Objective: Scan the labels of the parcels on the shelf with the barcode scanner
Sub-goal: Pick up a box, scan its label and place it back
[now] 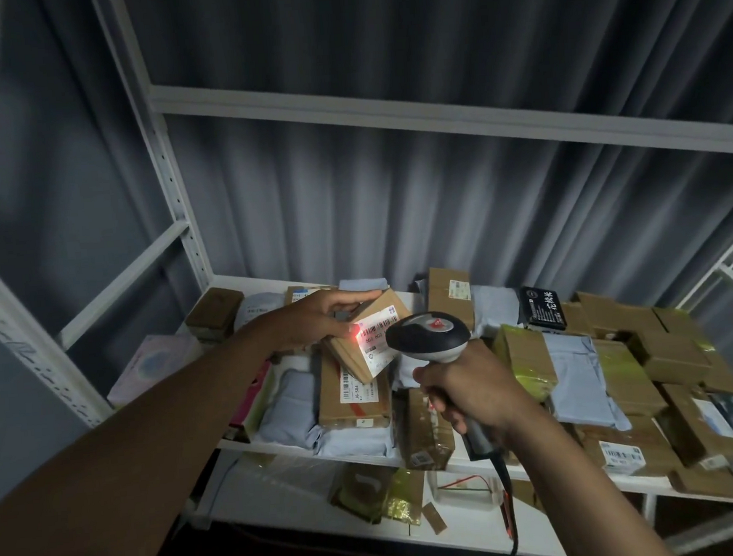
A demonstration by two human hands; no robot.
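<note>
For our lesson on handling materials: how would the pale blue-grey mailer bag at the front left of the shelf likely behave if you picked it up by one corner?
The blue-grey mailer bag looks wrinkled and pillowy, so it would probably sag rather than stay flat. Its smooth plastic-looking skin may be slippery to pinch. Unlike the cardboard box held in the left hand, it seems unlikely to keep its shape.

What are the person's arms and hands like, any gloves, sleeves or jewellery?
Both are bare. The left hand and right hand wear no gloves, and no rings, watch or wristband show on the sides in view. Both forearms are uncovered as far back as the picture's edge, so no sleeve is visible. The light is dim, so fine marks cannot be told.
</note>
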